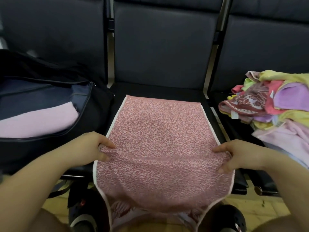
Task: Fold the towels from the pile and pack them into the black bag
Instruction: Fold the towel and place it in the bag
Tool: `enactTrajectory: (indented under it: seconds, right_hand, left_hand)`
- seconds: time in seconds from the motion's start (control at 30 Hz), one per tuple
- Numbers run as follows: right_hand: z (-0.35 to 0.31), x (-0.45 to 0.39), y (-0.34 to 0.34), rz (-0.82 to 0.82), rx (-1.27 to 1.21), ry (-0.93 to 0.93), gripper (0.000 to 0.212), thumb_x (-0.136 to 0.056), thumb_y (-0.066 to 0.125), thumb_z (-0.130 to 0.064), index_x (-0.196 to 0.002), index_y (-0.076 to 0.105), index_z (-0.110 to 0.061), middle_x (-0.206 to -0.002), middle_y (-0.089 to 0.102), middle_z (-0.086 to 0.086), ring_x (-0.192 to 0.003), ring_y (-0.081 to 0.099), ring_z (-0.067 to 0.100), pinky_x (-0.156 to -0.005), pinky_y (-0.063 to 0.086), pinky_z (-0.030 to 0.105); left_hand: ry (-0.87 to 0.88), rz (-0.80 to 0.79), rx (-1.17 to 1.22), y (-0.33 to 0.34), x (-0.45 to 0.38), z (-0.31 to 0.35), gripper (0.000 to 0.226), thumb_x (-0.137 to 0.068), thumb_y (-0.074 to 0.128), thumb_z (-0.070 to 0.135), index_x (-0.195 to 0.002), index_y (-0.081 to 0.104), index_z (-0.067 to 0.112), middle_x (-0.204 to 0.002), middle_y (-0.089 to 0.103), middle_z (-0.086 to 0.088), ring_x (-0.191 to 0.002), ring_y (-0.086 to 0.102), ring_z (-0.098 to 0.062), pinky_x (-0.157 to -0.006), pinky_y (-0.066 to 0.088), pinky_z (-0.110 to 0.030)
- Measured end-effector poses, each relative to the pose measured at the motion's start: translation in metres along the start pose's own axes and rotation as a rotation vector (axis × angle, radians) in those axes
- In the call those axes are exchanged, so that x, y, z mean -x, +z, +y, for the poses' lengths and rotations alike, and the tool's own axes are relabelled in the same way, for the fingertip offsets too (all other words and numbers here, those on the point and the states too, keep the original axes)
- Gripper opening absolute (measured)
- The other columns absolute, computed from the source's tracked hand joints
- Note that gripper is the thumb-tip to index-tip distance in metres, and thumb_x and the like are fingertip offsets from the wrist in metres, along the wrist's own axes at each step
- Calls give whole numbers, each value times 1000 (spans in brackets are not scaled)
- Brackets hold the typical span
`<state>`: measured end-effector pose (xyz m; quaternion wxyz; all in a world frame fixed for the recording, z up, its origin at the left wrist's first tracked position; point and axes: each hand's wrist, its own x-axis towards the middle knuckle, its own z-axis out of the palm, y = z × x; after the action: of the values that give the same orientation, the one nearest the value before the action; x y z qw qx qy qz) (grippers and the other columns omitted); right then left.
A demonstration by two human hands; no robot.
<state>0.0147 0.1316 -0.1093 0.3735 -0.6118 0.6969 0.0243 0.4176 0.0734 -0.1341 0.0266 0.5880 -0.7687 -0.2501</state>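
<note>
A pink speckled towel [160,131] with white edging lies spread over the middle seat, its near end hanging off the seat's front edge. My left hand [93,146] pinches the towel's left edge about halfway along. My right hand [234,156] pinches the right edge at the same height. The black bag [93,111] sits unzipped on the left seat, with a folded pale pink towel [36,119] inside. The pile of towels [270,104], yellow, purple, pink and patterned maroon, lies on the right seat.
Three dark padded seats [163,47] stand in a row with metal frame posts between them. Below the seat edge are a tiled floor [257,208] and my dark shoes [230,218].
</note>
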Motion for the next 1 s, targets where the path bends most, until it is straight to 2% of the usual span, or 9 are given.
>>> enactTrajectory:
  seconds: [0.17,0.27,0.4,0.47,0.57,0.67,0.77,0.87,1.0]
  right_hand:
    - [4,2,4,186,60,-107,7,-78,77,-12,-84,74,-14,-85,73,7,-69,60,1,-60,42,10]
    - [7,13,1,374,33,-160,14,-84,72,-22,-76,71,-10,-74,67,11,-51,52,-1,-57,41,18]
    - [5,23,-3,511,-291,-214,20,-88,62,-40,-78,69,-25,-79,70,-8,-79,64,6,-70,43,21]
    - [7,24,-8,416,-577,-217,50,-68,72,-62,-86,73,-16,-88,73,1,-85,68,14,-79,48,26]
    - [4,36,-18,151,-828,-217,57,-51,83,-54,-84,76,-8,-91,73,14,-78,71,21,-65,55,30]
    - [0,39,-25,156,-884,-267,49,-48,86,-49,-82,78,-14,-96,74,10,-81,72,19,-60,57,27]
    - [-2,25,-26,432,-729,-223,43,-70,69,-55,-81,75,-14,-93,74,6,-84,70,16,-76,50,33]
    - [-1,12,-28,613,-244,-93,43,-89,55,-48,-81,71,-9,-89,70,11,-88,63,23,-73,41,33]
    - [-2,1,-38,690,-86,-61,70,-84,49,-64,-86,67,4,-89,67,23,-86,62,34,-71,44,37]
  left_hand:
    - [29,132,-123,-7,10,2,11,-78,76,38,-88,73,33,-86,68,9,-81,59,-4,-73,43,-21]
    - [70,244,-67,-15,15,-1,15,-81,72,38,-69,62,36,-87,57,7,-80,55,-6,-72,39,-23]
    - [91,388,323,-21,21,8,15,-90,60,35,-77,67,32,-95,68,8,-92,62,-11,-86,44,-25]
    - [0,188,709,-27,27,13,28,-88,61,40,-85,74,15,-91,73,-7,-86,69,-21,-84,52,-33]
    - [-54,-193,1079,-40,41,18,80,-40,92,52,-95,72,-2,-106,67,-28,-93,66,-36,-74,59,-41]
    - [-35,-146,1239,-53,38,19,106,-24,94,52,-106,63,-7,-109,64,-26,-95,61,-37,-73,56,-44]
    - [-41,188,845,-53,24,29,55,-60,77,60,-80,73,9,-85,72,-13,-79,65,-28,-77,48,-38]
    - [-147,355,186,-43,0,25,48,-84,62,49,-56,63,11,-58,62,-5,-68,60,-21,-69,45,-33]
    - [-206,313,210,-46,-14,36,55,-89,58,46,-47,51,10,-38,50,1,-44,48,-16,-53,37,-27]
